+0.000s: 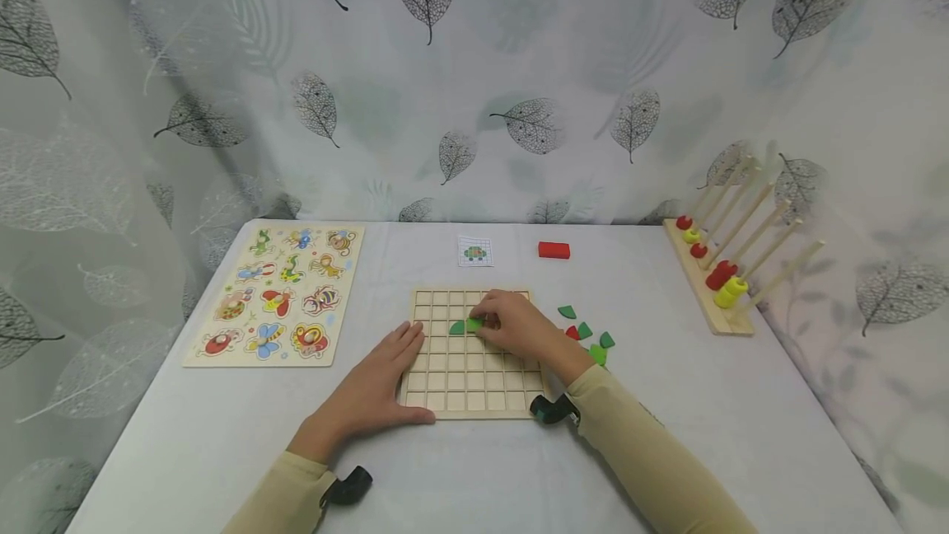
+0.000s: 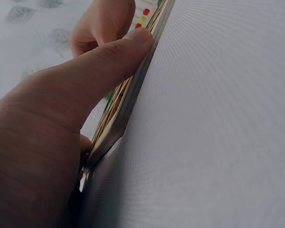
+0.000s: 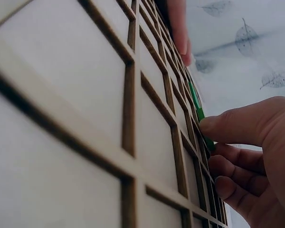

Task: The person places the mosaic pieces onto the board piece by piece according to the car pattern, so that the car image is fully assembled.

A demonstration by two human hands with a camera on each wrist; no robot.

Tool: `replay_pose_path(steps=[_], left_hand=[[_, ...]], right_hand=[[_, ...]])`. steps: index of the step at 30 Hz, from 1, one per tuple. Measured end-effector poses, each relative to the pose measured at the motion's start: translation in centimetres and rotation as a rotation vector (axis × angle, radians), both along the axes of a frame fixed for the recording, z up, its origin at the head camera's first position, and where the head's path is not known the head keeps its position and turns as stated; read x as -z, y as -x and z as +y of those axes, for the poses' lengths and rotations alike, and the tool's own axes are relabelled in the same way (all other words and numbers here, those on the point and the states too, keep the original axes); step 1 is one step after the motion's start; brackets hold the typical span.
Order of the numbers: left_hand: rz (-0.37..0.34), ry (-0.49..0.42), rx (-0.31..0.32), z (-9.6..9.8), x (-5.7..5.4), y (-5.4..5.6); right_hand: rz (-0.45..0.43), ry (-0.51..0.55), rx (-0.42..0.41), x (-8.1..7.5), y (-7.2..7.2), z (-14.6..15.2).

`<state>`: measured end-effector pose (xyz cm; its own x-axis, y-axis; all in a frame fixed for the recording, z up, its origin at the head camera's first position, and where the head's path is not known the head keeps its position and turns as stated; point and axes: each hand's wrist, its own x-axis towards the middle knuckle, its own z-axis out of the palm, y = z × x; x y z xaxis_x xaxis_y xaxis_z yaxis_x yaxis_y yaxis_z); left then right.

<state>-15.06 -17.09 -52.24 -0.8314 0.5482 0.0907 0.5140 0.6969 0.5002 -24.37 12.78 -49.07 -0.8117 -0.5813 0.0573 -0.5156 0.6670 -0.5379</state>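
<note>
A wooden grid board [image 1: 474, 414] lies on the table in front of the person. The left hand [image 1: 378, 377] rests against its left side with fingers straight, and its thumb [image 2: 133, 40] lies on the front rim. Over an upper row of cells, the right hand [image 1: 511, 324] pinches a light green square tile [image 1: 473, 325] between thumb and fingers. The right wrist view shows this tile [image 3: 209, 143] edge-on, right at the grid. Directly left of it, a dark green quarter-round tile [image 1: 457, 327] sits in a cell.
Several loose green tiles [image 1: 567, 312] and a red tile [image 1: 572, 333] lie right of the board. Behind it are a pattern card [image 1: 475, 252] and a red block [image 1: 553, 250]. An insect picture puzzle [image 1: 252, 303] lies left; a peg rack [image 1: 708, 299] with red and yellow beads stands right.
</note>
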Motion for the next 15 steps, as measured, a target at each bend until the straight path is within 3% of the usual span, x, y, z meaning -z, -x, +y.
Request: replay_pose_path(steps=[15], left_hand=[[0.006, 0.008, -0.001, 0.0, 0.2, 0.05]], right_hand=[[0.003, 0.013, -0.025, -0.26, -0.2, 0.03]])
